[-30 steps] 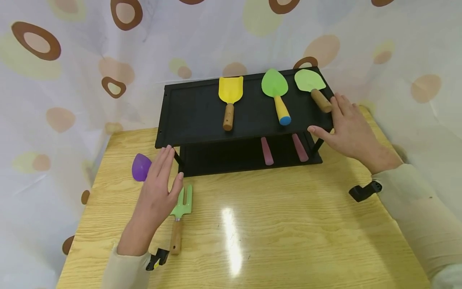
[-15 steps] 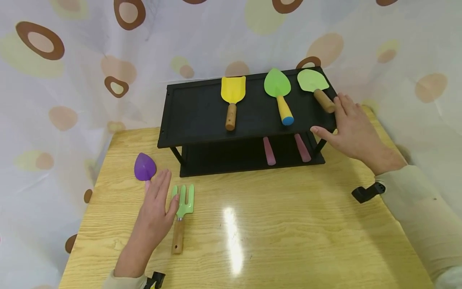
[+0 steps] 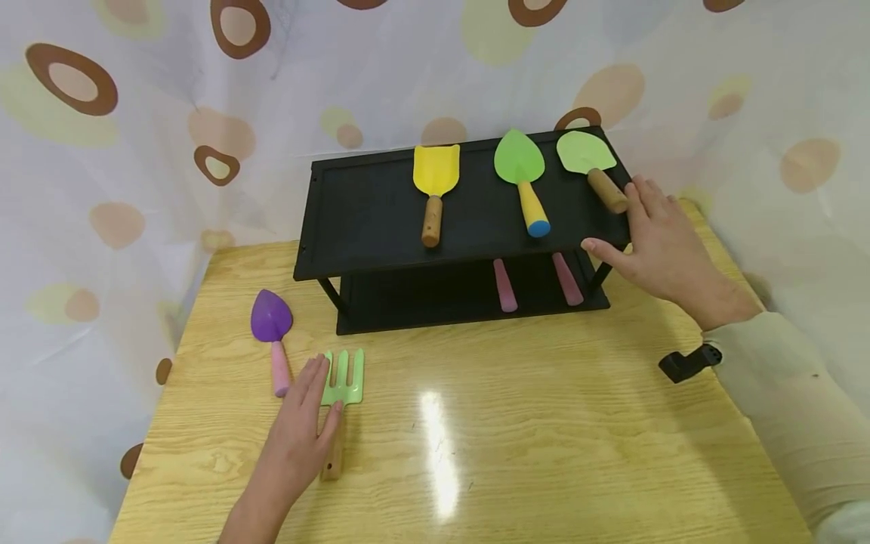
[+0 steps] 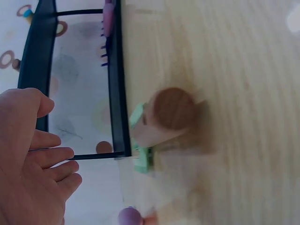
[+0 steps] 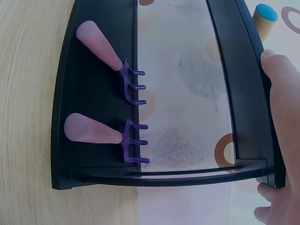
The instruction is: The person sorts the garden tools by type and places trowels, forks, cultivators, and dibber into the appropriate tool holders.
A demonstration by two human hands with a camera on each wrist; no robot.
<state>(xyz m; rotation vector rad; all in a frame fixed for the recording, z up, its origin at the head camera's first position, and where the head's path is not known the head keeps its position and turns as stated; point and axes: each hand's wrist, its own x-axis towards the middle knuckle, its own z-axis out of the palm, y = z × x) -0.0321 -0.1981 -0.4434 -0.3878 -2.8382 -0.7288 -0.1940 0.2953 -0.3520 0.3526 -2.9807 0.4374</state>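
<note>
My left hand [image 3: 295, 434] hovers with straight fingers over a small garden fork [image 3: 350, 389], partly hiding its wooden handle. The fork has green tines and lies on the table. Left of it is a purple trowel [image 3: 270, 316] with a pink handle. My right hand [image 3: 669, 245] rests against the right front corner of a black two-tier rack [image 3: 367, 215], thumb at the front edge and fingers along the side. Close to those fingers lies a pale green trowel [image 3: 583, 151] with a wooden handle.
The upper shelf also carries a yellow shovel [image 3: 436, 170] and a green trowel [image 3: 519, 157] with a yellow handle. On the lower shelf lie two purple hand rakes with pink handles, one rake [image 5: 89, 129] nearer the rack's end. A patterned curtain [image 3: 381, 68] hangs behind the table.
My left hand has drawn back from the rack's left front corner toward me, now above the fork, uncovering the purple trowel. My right hand stays at the rack.
</note>
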